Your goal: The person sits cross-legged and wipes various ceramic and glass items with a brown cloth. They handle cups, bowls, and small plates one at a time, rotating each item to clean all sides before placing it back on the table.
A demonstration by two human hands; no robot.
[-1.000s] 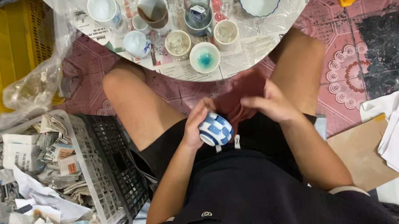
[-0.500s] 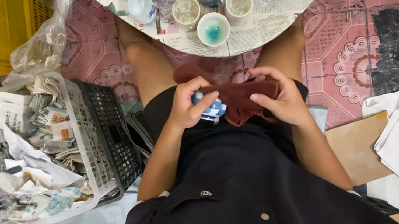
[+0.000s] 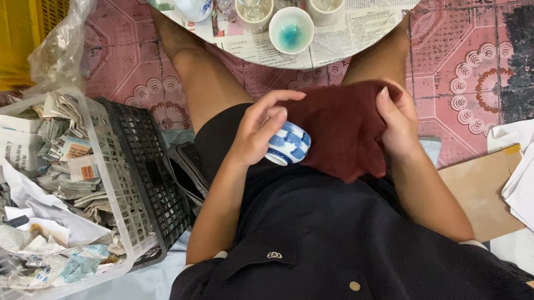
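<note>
— Cup (image 3: 289, 144), blue and white: where is it kept?
— On the lap, gripped by the left hand (image 3: 255, 130), fingers curled around it, against a dark red cloth (image 3: 344, 129).
— And the right hand (image 3: 397, 121)?
— Closed on that cloth's edge, below the round table (image 3: 362, 27)

L hand (image 3: 256, 130) w/ cup (image 3: 289, 144), maroon cloth (image 3: 344, 130)

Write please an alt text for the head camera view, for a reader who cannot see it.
Seen from above, a seated person's left hand holds a small blue and white cup against a dark red cloth on the lap, while the right hand rests on the cloth. A round table with cups stands ahead; a basket of paper scraps sits beside.
</note>
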